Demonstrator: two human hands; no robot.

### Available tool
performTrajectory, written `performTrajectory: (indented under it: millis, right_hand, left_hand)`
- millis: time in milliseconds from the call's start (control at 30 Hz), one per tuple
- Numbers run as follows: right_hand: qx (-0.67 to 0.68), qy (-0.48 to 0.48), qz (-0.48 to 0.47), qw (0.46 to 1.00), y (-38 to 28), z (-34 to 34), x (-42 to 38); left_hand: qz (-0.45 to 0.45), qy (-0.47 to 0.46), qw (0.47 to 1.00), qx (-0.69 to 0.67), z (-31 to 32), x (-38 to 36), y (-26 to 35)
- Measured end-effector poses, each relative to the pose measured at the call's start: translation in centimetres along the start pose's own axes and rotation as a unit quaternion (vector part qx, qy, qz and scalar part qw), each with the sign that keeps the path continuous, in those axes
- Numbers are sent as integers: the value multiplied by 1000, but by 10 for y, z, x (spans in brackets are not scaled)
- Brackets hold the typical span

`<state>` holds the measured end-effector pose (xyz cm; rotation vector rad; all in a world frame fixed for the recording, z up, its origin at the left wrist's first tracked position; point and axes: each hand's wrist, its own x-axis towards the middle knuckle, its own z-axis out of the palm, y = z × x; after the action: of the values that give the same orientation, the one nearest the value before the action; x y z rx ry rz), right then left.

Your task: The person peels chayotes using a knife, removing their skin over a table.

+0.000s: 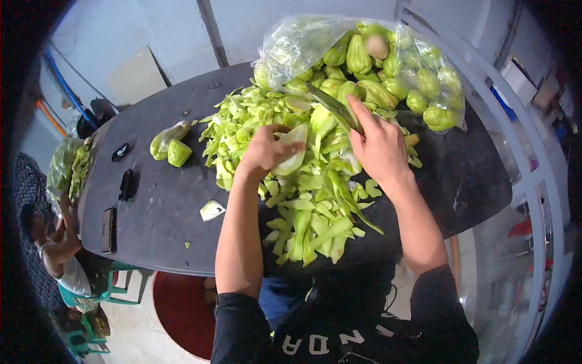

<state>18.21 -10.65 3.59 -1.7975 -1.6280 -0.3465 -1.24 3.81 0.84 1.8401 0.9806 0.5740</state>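
My left hand [267,150] is closed around a pale, peeled piece of chayote [292,151], its cut face turned up. A knife [332,104] is gripped in my right hand [379,145], index finger stretched along it, the blade pointing up and to the left. Below both hands spreads a heap of pale green chayote slices and peels [315,221], with more slices [242,118] piled behind my left hand. Whole chayotes [357,56] fill an open clear plastic bag [297,45] just beyond the knife.
On the dark table [163,212] lie two chayote pieces [170,144], a white scrap [212,210] and a phone-like dark object [109,230]. A red tub [182,315] stands below the front edge. At far left a person [63,255] handles bagged green vegetables [63,161]. Metal railing [536,182] runs along the right.
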Motion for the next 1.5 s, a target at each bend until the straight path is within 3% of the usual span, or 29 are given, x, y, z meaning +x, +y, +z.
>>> performTrajectory:
  millis: [33,67,100,167,233,333,367,400,433,467,500,567,667,800,1000,1067,1100,1167,1200,1233,1267,1367,1433,1467,1500]
  right_hand:
    - [-2,22,-12,1000,1,2,0]
    - [-1,22,-15,1000,0,4,-1]
    - [-15,36,-29,999,0,5,-2]
    - [-30,53,-44,997,-1,5,-3]
    - [-96,74,-50,991,-3,6,-5]
    - [-92,64,-19,993,-3,5,-5]
    - [-93,65,-18,993,-4,5,-5]
    - [-122,46,-10,991,-4,4,-4]
    - [-151,27,-1,988,-4,3,-4]
    - [-153,28,2,988,-2,3,-3]
    - [-162,29,0,986,0,6,-3]
    - [-172,30,0,985,1,7,-4]
    - [-162,34,-13,986,0,5,-3]
    - [-144,12,0,990,1,9,-3]
    - [-132,-12,40,990,2,6,1]
    - [-73,-19,99,992,5,3,4]
    - [-27,-12,121,992,7,0,7]
    - [73,24,127,989,6,-2,10]
    - [132,85,70,985,7,3,10]
    - [134,84,68,985,6,3,9]
    - [229,12,119,966,4,1,7]
    - [446,-131,203,862,-8,2,0]
    - [463,-192,203,841,-16,5,-2]
    - [460,-207,209,838,-20,8,-4]
    - [438,-213,206,849,-20,12,-5]
  left_hand:
    - [-10,1,999,-36,0,0,0]
    - [-53,26,984,-168,7,6,-3]
    - [-101,-54,949,-293,-1,11,-7]
    - [-57,24,812,-580,6,15,-6]
    - [-42,61,795,-601,8,1,20]
    - [83,25,870,-485,10,-19,37]
    - [87,0,921,-379,5,-21,38]
    - [152,-5,941,-303,6,-25,41]
    - [216,-11,950,-224,8,-31,45]
    - [243,-6,963,-113,7,-32,44]
    - [263,-34,962,-60,8,-31,43]
    - [305,-6,951,50,15,-32,48]
    - [242,-15,966,91,19,-34,55]
    - [279,6,947,157,21,-33,50]
    - [215,-43,958,187,14,-25,38]
    - [144,107,983,-47,15,-3,2]
    - [98,70,953,-280,12,-3,9]
    - [-18,43,815,-578,-2,12,2]
    - [-20,56,766,-640,-2,12,3]
    - [-18,60,766,-640,-4,11,3]
    - [15,47,754,-655,-5,11,3]
    - [38,44,728,-683,-5,9,4]
    - [100,22,723,-683,-4,1,8]
    - [73,80,738,-666,-2,-4,19]
    - [74,80,738,-666,-1,-3,19]
